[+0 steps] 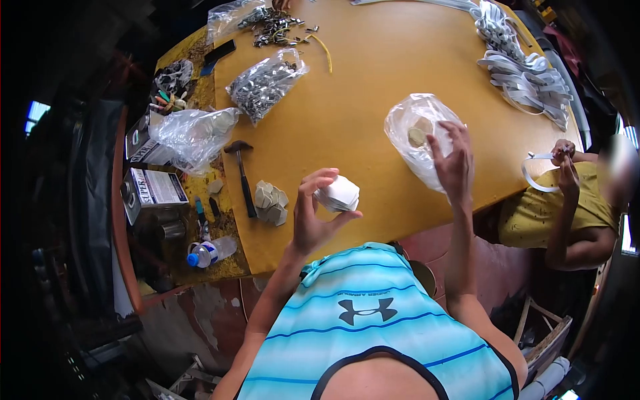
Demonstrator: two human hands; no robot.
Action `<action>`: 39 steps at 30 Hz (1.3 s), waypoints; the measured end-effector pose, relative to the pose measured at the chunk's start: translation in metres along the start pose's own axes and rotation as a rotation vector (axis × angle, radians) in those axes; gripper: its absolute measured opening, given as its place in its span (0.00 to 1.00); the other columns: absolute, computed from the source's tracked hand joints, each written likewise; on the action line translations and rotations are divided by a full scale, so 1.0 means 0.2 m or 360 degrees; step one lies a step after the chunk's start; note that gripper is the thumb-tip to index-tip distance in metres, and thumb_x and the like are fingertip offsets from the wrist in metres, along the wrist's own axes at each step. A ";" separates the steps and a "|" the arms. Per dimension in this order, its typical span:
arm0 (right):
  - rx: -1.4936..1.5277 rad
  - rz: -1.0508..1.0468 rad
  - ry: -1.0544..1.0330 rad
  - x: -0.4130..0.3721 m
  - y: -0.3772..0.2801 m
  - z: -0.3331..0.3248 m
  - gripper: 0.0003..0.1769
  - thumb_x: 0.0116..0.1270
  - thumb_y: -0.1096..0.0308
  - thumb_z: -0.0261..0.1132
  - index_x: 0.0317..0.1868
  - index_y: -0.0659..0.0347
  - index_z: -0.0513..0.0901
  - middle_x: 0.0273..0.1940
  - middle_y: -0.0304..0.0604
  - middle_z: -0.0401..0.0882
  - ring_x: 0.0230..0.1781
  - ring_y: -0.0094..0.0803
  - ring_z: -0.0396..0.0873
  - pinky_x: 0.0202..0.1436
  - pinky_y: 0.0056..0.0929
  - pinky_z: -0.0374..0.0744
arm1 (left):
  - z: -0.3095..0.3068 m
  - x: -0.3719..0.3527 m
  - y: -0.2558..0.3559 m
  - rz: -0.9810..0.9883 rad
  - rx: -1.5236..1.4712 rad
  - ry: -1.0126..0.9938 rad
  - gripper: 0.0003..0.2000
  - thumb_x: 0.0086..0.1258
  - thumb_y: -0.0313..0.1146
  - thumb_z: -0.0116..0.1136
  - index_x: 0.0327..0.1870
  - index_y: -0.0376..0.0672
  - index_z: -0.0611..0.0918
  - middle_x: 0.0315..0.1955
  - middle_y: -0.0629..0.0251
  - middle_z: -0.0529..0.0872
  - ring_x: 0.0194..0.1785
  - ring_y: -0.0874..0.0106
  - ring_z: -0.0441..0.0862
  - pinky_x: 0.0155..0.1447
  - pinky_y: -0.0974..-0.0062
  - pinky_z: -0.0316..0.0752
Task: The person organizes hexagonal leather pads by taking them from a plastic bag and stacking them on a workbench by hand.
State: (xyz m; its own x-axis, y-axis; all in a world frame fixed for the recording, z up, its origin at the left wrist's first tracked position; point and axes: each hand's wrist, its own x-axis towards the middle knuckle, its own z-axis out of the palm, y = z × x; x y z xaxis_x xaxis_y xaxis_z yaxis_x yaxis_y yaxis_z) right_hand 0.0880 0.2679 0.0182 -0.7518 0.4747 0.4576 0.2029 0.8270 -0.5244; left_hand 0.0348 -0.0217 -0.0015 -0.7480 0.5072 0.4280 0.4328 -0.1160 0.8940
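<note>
Our left hand (312,217) pinches a stack of white pieces (339,193) above the table's (360,80) near edge. Our right hand (453,163) rests on the clear plastic bag (410,120) with fingers spread, gripping nothing. A hammer (243,180) lies further left.

Table top (373,73): smooth matt tan board before you; the left edge is rough and stained.
Stack (339,194) in your left hand (312,217): white, matt, paper-like pieces.
Bag (417,130) under your right hand (453,163): thin clear plastic, glossy, crinkled.
Parts bag (265,83), far left: clear plastic over shiny metal.
Hammer (243,177): dull metal head, dark handle.
Straps (523,73), far right: pale, smooth, faintly glossy.
Bottle (212,251), near left: clear plastic.
</note>
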 end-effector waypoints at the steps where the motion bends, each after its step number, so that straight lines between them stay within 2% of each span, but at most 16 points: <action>1: 0.0384 0.0140 -0.0153 -0.03 -0.12 0.00 0.21 0.65 0.60 0.70 0.55 0.59 0.81 0.43 0.51 0.81 0.41 0.40 0.80 0.45 0.36 0.79 | 0.00 -0.01 0.00 0.0071 0.0020 0.0046 0.39 0.49 0.29 0.81 0.59 0.45 0.66 0.60 0.55 0.70 0.63 0.65 0.71 0.63 0.66 0.74; 3: 0.0962 0.0753 -0.0912 -0.14 -0.31 0.03 0.20 0.74 0.54 0.62 0.56 0.61 0.79 0.47 0.49 0.83 0.41 0.30 0.82 0.45 0.32 0.80 | 0.03 -0.02 -0.01 0.0145 0.0032 0.0080 0.39 0.49 0.30 0.81 0.59 0.46 0.66 0.59 0.55 0.70 0.63 0.64 0.72 0.63 0.65 0.74; 5: 0.2005 0.0771 -0.1260 -0.28 -0.41 0.15 0.26 0.76 0.49 0.56 0.61 0.62 0.75 0.50 0.49 0.81 0.44 0.32 0.83 0.48 0.31 0.82 | 0.07 -0.03 -0.02 0.0195 -0.0013 0.0162 0.39 0.48 0.29 0.81 0.59 0.45 0.65 0.59 0.55 0.70 0.63 0.63 0.72 0.64 0.65 0.73; 6: 0.2003 0.0777 -0.1258 -0.31 -0.47 0.15 0.26 0.76 0.49 0.56 0.61 0.62 0.75 0.50 0.49 0.81 0.44 0.32 0.83 0.48 0.31 0.82 | 0.07 -0.04 -0.03 0.0191 -0.0016 0.0160 0.39 0.48 0.29 0.81 0.59 0.45 0.65 0.59 0.55 0.70 0.63 0.63 0.72 0.64 0.65 0.73; 8: 0.2720 0.1221 -0.1491 -0.36 -0.55 0.15 0.30 0.77 0.46 0.52 0.66 0.63 0.69 0.53 0.48 0.80 0.48 0.34 0.83 0.53 0.31 0.82 | 0.07 -0.08 -0.06 0.0209 0.0079 0.0132 0.40 0.48 0.33 0.81 0.60 0.44 0.66 0.61 0.55 0.71 0.64 0.61 0.71 0.65 0.63 0.71; 9: 0.2728 0.1232 -0.1493 -0.37 -0.54 0.16 0.30 0.77 0.46 0.52 0.66 0.63 0.69 0.53 0.48 0.80 0.48 0.34 0.83 0.53 0.31 0.82 | 0.06 -0.07 -0.03 0.0198 0.0085 0.0129 0.40 0.48 0.33 0.81 0.60 0.44 0.66 0.61 0.55 0.71 0.64 0.61 0.71 0.65 0.63 0.71; 11: 0.2784 0.1152 -0.1540 -0.37 -0.50 0.19 0.30 0.77 0.50 0.55 0.68 0.64 0.68 0.57 0.48 0.77 0.52 0.33 0.81 0.55 0.33 0.82 | 0.02 -0.02 0.05 0.0242 0.0743 0.0052 0.41 0.48 0.35 0.81 0.64 0.44 0.68 0.61 0.55 0.75 0.65 0.55 0.72 0.66 0.59 0.70; 14: 0.2494 0.1093 -0.1273 -0.35 -0.49 0.18 0.31 0.75 0.53 0.59 0.68 0.66 0.67 0.58 0.48 0.76 0.55 0.33 0.80 0.56 0.33 0.82 | -0.02 0.00 0.12 -0.0021 0.0497 0.0030 0.42 0.50 0.38 0.80 0.67 0.43 0.68 0.62 0.57 0.75 0.68 0.55 0.69 0.69 0.58 0.66; 15: 0.2500 0.1121 -0.1244 -0.34 -0.48 0.17 0.30 0.74 0.56 0.61 0.69 0.65 0.67 0.58 0.45 0.76 0.58 0.32 0.78 0.58 0.35 0.81 | -0.04 0.00 0.11 -0.0050 0.0491 0.0087 0.33 0.55 0.35 0.76 0.63 0.41 0.75 0.56 0.57 0.79 0.61 0.60 0.76 0.62 0.63 0.73; 16: 0.2498 0.1124 -0.1232 -0.34 -0.46 0.18 0.30 0.74 0.56 0.61 0.69 0.65 0.67 0.58 0.45 0.76 0.58 0.32 0.78 0.58 0.35 0.81 | -0.04 0.00 0.11 -0.0047 0.0485 0.0079 0.33 0.55 0.35 0.76 0.63 0.41 0.75 0.56 0.57 0.79 0.61 0.60 0.76 0.62 0.63 0.73; 18: 0.2428 0.1137 -0.1160 -0.37 -0.42 0.21 0.31 0.72 0.59 0.64 0.68 0.65 0.67 0.60 0.45 0.74 0.60 0.32 0.76 0.60 0.36 0.80 | -0.03 0.00 0.11 -0.0393 0.0551 0.0126 0.22 0.59 0.30 0.72 0.55 0.41 0.81 0.51 0.57 0.81 0.49 0.66 0.82 0.50 0.70 0.78; 19: 0.2427 0.1138 -0.1163 -0.38 -0.41 0.22 0.31 0.72 0.59 0.64 0.68 0.65 0.67 0.60 0.45 0.74 0.60 0.32 0.76 0.60 0.36 0.80 | 0.00 0.03 0.12 -0.0396 0.0575 0.0187 0.13 0.62 0.25 0.68 0.48 0.40 0.85 0.44 0.59 0.83 0.37 0.72 0.83 0.40 0.75 0.78; 24: 0.2531 0.1291 -0.1164 -0.43 -0.35 0.24 0.28 0.68 0.59 0.69 0.60 0.63 0.67 0.53 0.45 0.75 0.54 0.28 0.77 0.54 0.30 0.81 | 0.02 0.06 0.11 -0.0531 0.0390 0.0027 0.09 0.63 0.23 0.66 0.45 0.38 0.86 0.36 0.63 0.86 0.36 0.75 0.82 0.41 0.79 0.76; 31: 0.2581 0.1382 -0.1254 -0.47 -0.32 0.26 0.32 0.66 0.58 0.71 0.62 0.60 0.63 0.50 0.44 0.75 0.50 0.28 0.79 0.51 0.31 0.83 | 0.05 0.05 0.10 -0.0597 0.0348 -0.0078 0.06 0.63 0.24 0.66 0.40 0.36 0.86 0.33 0.63 0.86 0.34 0.75 0.81 0.40 0.78 0.76; 35: 0.2505 0.1414 -0.1280 -0.48 -0.34 0.25 0.31 0.70 0.58 0.67 0.65 0.60 0.62 0.49 0.43 0.75 0.49 0.28 0.79 0.49 0.30 0.84 | 0.04 0.05 0.05 -0.0642 0.0364 -0.0184 0.04 0.63 0.24 0.66 0.37 0.35 0.84 0.32 0.62 0.84 0.35 0.74 0.81 0.39 0.77 0.76; 39: 0.2512 0.1565 -0.1188 -0.50 -0.36 0.25 0.26 0.74 0.57 0.61 0.66 0.59 0.66 0.48 0.40 0.75 0.47 0.26 0.78 0.47 0.28 0.83 | 0.05 0.04 0.02 -0.0440 0.0593 -0.0409 0.05 0.65 0.23 0.62 0.38 0.36 0.79 0.33 0.61 0.80 0.36 0.69 0.82 0.38 0.74 0.77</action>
State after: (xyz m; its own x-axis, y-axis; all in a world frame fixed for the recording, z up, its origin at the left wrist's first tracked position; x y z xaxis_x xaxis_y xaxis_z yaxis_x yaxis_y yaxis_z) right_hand 0.1179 0.1466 -0.0257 -0.8973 -0.0244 -0.4408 0.3171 -0.7303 -0.6051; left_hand 0.0360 -0.0095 0.0044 -0.7325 0.6741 0.0949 0.4213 0.3394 0.8410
